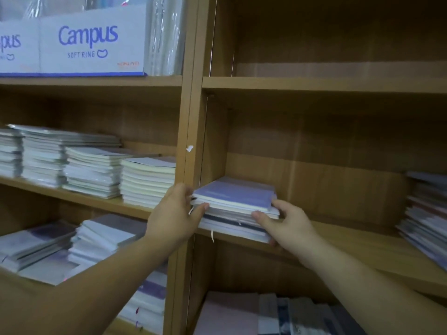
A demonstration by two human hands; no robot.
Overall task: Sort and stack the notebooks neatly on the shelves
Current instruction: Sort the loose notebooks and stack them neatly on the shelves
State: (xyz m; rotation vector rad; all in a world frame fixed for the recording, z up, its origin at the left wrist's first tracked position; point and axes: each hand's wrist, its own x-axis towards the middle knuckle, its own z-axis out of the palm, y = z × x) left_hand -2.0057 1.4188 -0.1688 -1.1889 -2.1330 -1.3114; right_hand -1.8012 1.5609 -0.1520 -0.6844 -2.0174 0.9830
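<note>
A small stack of notebooks (235, 204) with a lilac cover on top lies at the left end of the middle shelf (350, 240) of the right-hand bay. My left hand (175, 213) grips the stack's left front corner, thumb at the edge. My right hand (285, 223) holds the stack's right front corner, thumb on the front and fingers round the side. The stack's front overhangs the shelf edge a little.
The wooden upright (191, 141) stands just left of the stack. Several notebook stacks (96, 170) fill the left bay's shelves, with Campus boxes (89, 42) above. A slanted pile (425, 213) sits at the right end of the same shelf. More notebooks (266, 315) lie below.
</note>
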